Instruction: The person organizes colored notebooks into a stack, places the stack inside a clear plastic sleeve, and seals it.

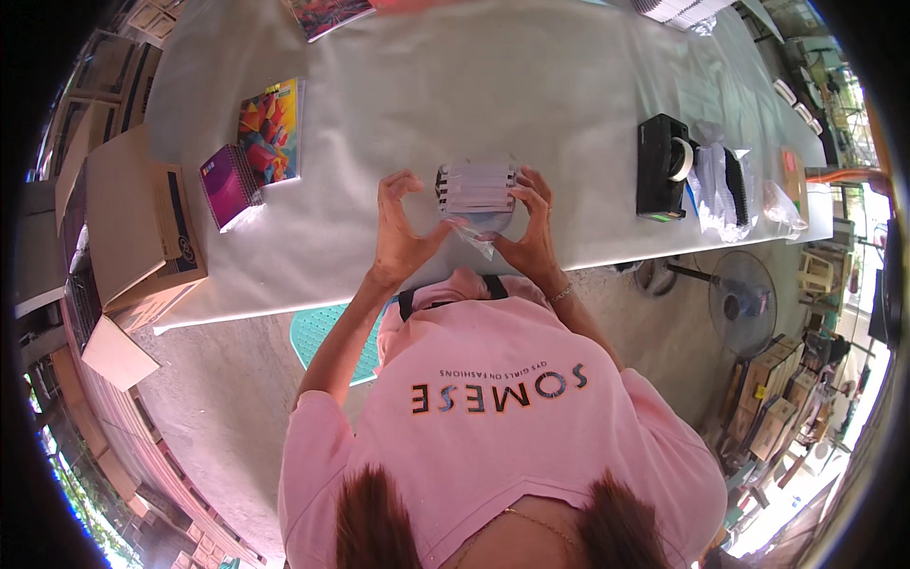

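In front of me on the table is a bundle of small white-edged notebooks [474, 190] in a clear plastic bag, with dark binding at its left and right ends. The bag's loose flap [476, 241] sticks out toward me. My left hand [408, 228] curves beside the bundle's left end, its fingers apart from it and its thumb tip touching the plastic near the flap. Along the right end, my right hand [533, 223] grips the bagged bundle, fingers on its side and thumb at the flap.
At left lie a purple spiral notebook [230, 187] and a colourful notebook [269, 131]. An open cardboard box [142, 223] stands by the table's left edge. To the right are a black tape dispenser [661, 169] and plastic-bagged items [725, 185]. A fan [742, 302] stands beyond the near edge.
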The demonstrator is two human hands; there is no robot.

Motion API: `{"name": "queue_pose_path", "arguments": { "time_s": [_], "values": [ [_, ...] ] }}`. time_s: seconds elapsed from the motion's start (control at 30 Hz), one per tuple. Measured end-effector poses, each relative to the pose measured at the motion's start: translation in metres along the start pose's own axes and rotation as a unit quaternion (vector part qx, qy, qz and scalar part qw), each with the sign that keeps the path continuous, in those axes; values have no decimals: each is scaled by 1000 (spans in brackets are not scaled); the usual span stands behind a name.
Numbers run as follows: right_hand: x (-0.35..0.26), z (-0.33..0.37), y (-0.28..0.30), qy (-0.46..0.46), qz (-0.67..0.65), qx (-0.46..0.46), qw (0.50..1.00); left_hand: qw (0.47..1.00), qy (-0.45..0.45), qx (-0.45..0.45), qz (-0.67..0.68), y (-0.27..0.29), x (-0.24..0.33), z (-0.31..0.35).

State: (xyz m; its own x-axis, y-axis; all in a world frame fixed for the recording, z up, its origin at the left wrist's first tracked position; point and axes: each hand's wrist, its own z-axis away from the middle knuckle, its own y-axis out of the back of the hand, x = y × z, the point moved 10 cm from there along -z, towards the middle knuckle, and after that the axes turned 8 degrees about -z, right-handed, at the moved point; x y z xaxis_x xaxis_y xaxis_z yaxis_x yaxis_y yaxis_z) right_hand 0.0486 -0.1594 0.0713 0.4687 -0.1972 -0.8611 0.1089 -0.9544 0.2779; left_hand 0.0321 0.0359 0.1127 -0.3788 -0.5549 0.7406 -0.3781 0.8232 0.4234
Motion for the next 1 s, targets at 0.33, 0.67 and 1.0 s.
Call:
{"name": "queue_pose_path", "arguments": {
  "time_s": [0.33, 0.67, 1.0],
  "values": [
    [-3, -4, -5, 37, 35, 19, 999, 974, -158, -147, -70, -31, 34, -17],
    [3, -48, 7, -126, -138, -4, 982, 991, 68, -113, -16, -24, 3, -42],
    [20, -70, -21, -188, -159, -225, 943, 937, 164, -279, 131, -56, -15, -32]
  ]
}}
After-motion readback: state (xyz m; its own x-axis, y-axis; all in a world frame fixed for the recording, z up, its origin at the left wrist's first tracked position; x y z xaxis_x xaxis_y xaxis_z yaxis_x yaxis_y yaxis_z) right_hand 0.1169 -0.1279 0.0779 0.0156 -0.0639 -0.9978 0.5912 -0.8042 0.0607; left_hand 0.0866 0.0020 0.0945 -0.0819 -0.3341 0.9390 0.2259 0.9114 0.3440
